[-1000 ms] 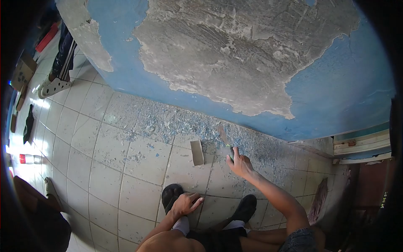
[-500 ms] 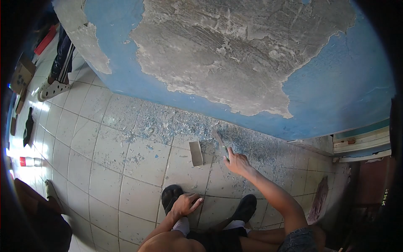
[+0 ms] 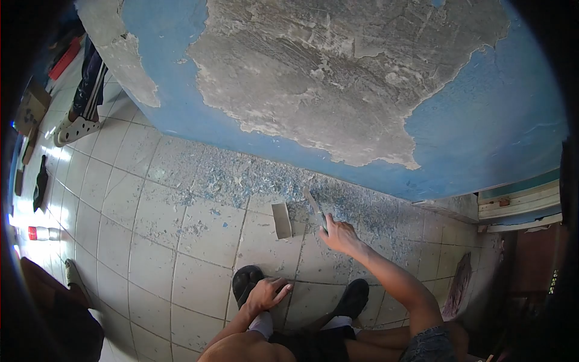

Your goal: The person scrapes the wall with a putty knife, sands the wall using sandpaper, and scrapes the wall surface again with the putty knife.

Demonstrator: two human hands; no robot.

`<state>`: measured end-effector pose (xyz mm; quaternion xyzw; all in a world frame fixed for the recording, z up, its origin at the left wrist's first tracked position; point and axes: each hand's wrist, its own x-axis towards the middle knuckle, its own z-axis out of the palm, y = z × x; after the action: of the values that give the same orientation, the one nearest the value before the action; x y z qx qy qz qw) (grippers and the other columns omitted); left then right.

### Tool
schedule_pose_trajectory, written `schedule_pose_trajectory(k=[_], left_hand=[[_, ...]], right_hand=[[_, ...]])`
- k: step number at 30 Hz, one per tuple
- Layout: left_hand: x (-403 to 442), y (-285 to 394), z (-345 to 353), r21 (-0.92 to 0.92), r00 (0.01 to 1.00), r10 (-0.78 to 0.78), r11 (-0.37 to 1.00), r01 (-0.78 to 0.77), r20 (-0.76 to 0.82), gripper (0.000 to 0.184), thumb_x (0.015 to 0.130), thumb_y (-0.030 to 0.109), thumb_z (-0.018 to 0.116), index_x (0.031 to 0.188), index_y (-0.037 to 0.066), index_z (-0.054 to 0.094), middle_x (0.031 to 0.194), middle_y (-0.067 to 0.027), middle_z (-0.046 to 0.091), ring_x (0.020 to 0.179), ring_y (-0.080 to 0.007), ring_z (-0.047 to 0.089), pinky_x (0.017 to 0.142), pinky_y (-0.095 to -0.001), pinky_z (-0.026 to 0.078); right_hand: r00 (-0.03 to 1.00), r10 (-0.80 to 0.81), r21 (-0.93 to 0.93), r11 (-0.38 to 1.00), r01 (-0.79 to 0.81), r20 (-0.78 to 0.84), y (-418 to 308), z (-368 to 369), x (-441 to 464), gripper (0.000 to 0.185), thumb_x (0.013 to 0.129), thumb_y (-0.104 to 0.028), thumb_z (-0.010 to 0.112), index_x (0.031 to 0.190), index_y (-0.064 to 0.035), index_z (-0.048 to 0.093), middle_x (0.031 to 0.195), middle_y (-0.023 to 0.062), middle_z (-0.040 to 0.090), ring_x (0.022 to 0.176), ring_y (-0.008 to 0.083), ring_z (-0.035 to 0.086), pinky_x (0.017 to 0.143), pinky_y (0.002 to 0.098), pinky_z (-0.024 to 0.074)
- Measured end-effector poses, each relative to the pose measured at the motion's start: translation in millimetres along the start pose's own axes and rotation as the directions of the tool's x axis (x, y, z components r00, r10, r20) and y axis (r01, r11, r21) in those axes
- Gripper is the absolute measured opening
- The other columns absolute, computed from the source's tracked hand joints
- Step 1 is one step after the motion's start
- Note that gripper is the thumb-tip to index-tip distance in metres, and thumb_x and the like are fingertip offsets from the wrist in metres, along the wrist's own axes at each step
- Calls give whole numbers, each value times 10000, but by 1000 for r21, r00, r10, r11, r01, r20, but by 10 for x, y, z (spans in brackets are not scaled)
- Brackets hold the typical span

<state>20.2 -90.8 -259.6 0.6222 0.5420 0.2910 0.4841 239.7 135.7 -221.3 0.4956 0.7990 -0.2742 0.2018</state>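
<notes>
My right hand (image 3: 341,235) is closed around the handle of a paint scraper (image 3: 312,201). Its flat blade points away from me, over blue and grey paint flakes (image 3: 232,180) strewn along the foot of the wall. Whether the blade touches the floor I cannot tell. My left hand (image 3: 269,294) hangs over my left shoe (image 3: 246,280) with its fingers stretched out and nothing in them. Between the scraper and my left foot lies a small piece of cardboard (image 3: 281,221) on the tiles.
The blue wall (image 3: 476,133) ahead has a large bare grey patch (image 3: 313,78). Another person's leg and clog (image 3: 78,130) stand at the upper left. A bottle with a red label (image 3: 41,233) and a cardboard box (image 3: 33,108) are at the far left. A wooden frame (image 3: 522,208) is at right.
My right hand and the scraper have shifted very slightly left, the blade turning a little. My left hand stays in place.
</notes>
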Motion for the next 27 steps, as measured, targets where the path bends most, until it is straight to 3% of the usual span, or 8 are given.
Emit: schedule_pose_trajectory(k=[4, 5, 9, 14, 17, 20, 23, 27], left_hand=[[2, 15, -27, 20, 1000, -3, 1000, 3, 21, 333, 974, 337, 558, 942, 19, 653, 778, -227, 648, 765, -433, 632, 684, -476, 502], [2, 20, -29, 14, 999, -21, 1000, 20, 37, 318, 973, 320, 556, 956, 16, 652, 802, -228, 647, 785, -435, 628, 695, -475, 499], [9, -11, -26, 21, 996, -47, 999, 46, 80, 299, 972, 293, 551, 987, 12, 652, 848, -232, 646, 821, -442, 622, 715, -473, 496], [40, 73, -31, 15, 999, -10, 1000, 10, 34, 321, 969, 327, 561, 927, 25, 662, 795, -211, 651, 773, -423, 635, 683, -469, 505], [43, 106, -80, 49, 997, -29, 998, 26, 69, 319, 968, 326, 560, 936, 26, 665, 822, -201, 663, 783, -422, 636, 694, -465, 510], [42, 125, -74, 51, 999, -5, 999, 3, 44, 307, 966, 312, 566, 940, 23, 665, 824, -202, 663, 789, -424, 635, 700, -467, 509], [37, 123, -56, 15, 1000, -15, 1000, 15, 17, 287, 961, 293, 575, 929, 19, 658, 822, -204, 663, 792, -427, 635, 702, -470, 507], [48, 139, -93, 32, 998, -60, 998, 60, 14, 276, 959, 279, 578, 907, 17, 646, 809, -208, 659, 786, -428, 635, 695, -474, 503]], right_hand=[[999, -35, -11, 999, 34, -31, 1, -296, -133, 582, 999, -279, 442, 1377, 148, 321, 630, 157, 620, 536, 291, 621, 518, 427, 514], [982, -119, -78, 991, 108, -146, 221, -189, -80, 590, 998, -288, 454, 1390, 130, 315, 643, 165, 628, 560, 321, 635, 522, 431, 520], [986, -121, -193, 976, 98, -112, 103, -1029, -433, 572, 1006, -323, 474, 1368, 107, 369, 654, 169, 637, 594, 337, 657, 536, 449, 526], [977, -113, -565, 825, -10, -182, -98, -1770, -974, 462, 1013, -357, 492, 1189, 69, 527, 613, 142, 643, 601, 342, 672, 605, 474, 527], [958, -56, -597, 791, -129, -281, -243, -1905, -1064, 424, 1025, -341, 474, 1152, 52, 572, 591, 124, 633, 577, 321, 669, 582, 458, 519], [813, -332, -665, 742, -89, -479, 283, -1646, -485, 384, 1031, -318, 472, 1112, 39, 588, 581, 95, 629, 545, 287, 656, 560, 433, 508], [932, -145, -638, 762, -110, -334, 96, -1435, -399, 349, 1035, -303, 471, 1061, 24, 590, 597, 74, 635, 539, 255, 649, 546, 392, 499], [908, -85, -595, 780, -195, -410, 15, -1533, -588, 333, 1033, -304, 478, 1020, 11, 585, 605, 67, 637, 539, 240, 648, 545, 360, 494]])
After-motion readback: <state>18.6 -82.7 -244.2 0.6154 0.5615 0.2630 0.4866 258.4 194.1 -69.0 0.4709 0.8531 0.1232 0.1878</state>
